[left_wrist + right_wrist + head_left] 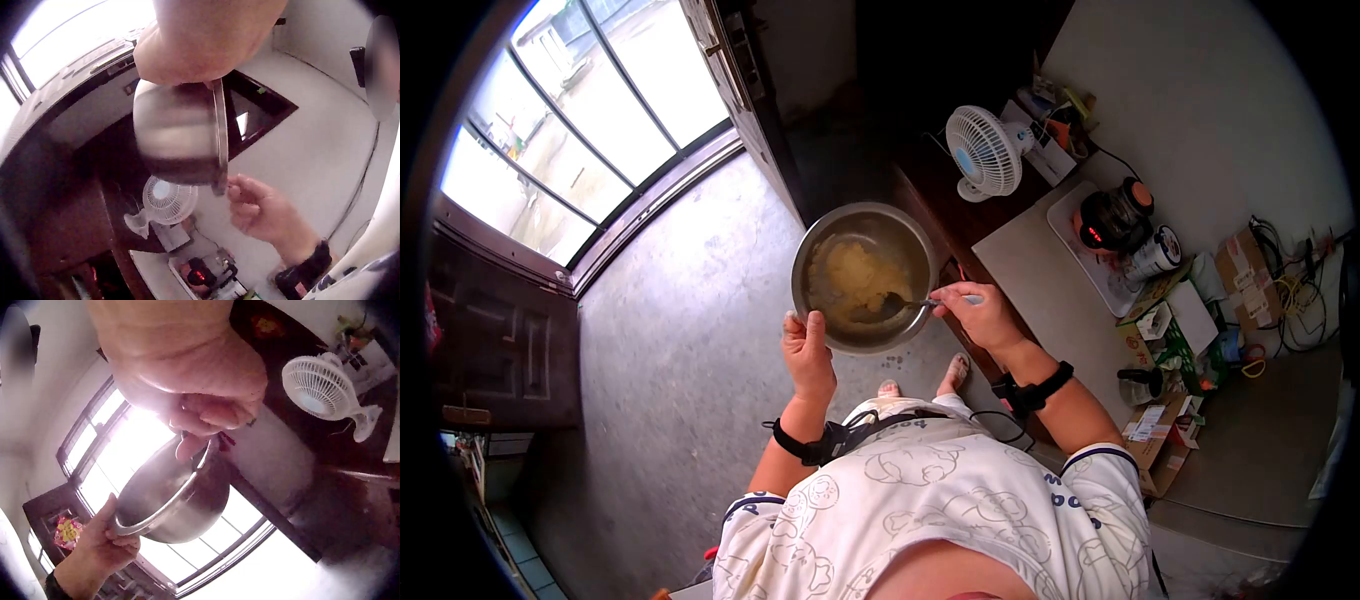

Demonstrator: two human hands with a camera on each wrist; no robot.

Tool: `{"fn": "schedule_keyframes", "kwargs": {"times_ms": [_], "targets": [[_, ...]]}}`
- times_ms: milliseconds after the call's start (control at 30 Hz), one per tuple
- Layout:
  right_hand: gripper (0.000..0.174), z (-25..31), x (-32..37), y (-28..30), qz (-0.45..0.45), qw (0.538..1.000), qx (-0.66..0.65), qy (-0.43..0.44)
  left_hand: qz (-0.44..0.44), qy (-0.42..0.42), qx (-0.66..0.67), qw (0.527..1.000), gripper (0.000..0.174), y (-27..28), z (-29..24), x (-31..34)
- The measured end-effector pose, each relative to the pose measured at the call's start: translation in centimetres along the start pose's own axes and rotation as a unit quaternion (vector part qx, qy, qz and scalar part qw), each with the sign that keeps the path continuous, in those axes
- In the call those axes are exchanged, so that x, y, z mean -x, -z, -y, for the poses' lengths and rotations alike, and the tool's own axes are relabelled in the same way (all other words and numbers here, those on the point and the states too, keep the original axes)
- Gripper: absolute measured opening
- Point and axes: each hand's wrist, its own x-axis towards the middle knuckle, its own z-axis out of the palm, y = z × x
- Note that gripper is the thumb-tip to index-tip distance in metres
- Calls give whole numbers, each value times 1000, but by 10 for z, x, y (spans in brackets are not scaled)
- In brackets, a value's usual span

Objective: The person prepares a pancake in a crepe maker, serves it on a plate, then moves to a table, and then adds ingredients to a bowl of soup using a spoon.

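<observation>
A round stainless steel bowl (pixel 912 238) is held up in front of the body, above the floor. Yellow, lumpy, mash-like food (pixel 858 272) covers part of its bottom. With the thumb along the rim, my left hand (pixel 808 358) grips the near left edge; the right wrist view shows this left hand (pixel 94 555) with its fingers under the rim. My right hand (pixel 982 316) pinches the handle of a metal spoon (pixel 912 303) at the bowl's right side. The spoon's head lies in the food. In the left wrist view the bowl's outer wall (pixel 178 128) hides the food.
At the right a counter (pixel 1035 255) carries a white fan (pixel 985 152), a tray (pixel 1090 265) with a dark appliance (pixel 1113 217) showing red digits, a can (pixel 1155 255) and cardboard boxes (pixel 1162 432). A dark door (pixel 505 330) and barred window (pixel 590 110) stand left.
</observation>
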Motion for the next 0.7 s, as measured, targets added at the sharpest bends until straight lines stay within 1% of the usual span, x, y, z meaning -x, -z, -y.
{"fn": "schedule_keyframes", "kwargs": {"times_ms": [133, 200, 233, 300, 333, 367, 433, 500, 600, 667, 700], "targets": [[21, 33, 5, -3, -14, 999, 38, 22, 3, 13, -15, 1000, 17, -2, 2, 2], [22, 44, 11, -14, 10, 996, 19, 84, -2, 19, -13, 1000, 16, -7, 3, 3], [22, 44, 12, -21, 8, 996, 19, 83, 7, 16, -10, 1000, 15, -10, 2, 3], [22, 36, 12, -31, 33, 997, -13, 67, 16, 12, -7, 1000, 15, -12, 3, 3], [22, 29, 11, -32, 7, 997, 3, 73, 20, 9, 1, 1000, 14, -10, 5, 3], [22, 26, 10, -30, 8, 997, 3, 74, 24, 5, 10, 1000, 14, -8, 6, 3], [22, 20, 9, -19, -6, 1000, 6, 30, 11, 3, 11, 1000, 14, -4, 4, 3], [21, 18, 7, -11, -10, 999, 18, 26, 1, 2, 12, 1000, 14, -1, 3, 2], [20, 25, 8, -8, -20, 999, 26, 35, 1, -3, 0, 1000, 15, -1, 4, 1], [21, 41, 14, -16, -16, 997, 8, 73, -15, 1, -7, 1000, 16, -7, 2, 2], [21, 45, 17, -20, -19, 997, 8, 72, -13, 2, -7, 1000, 16, -8, 2, 1]]}}
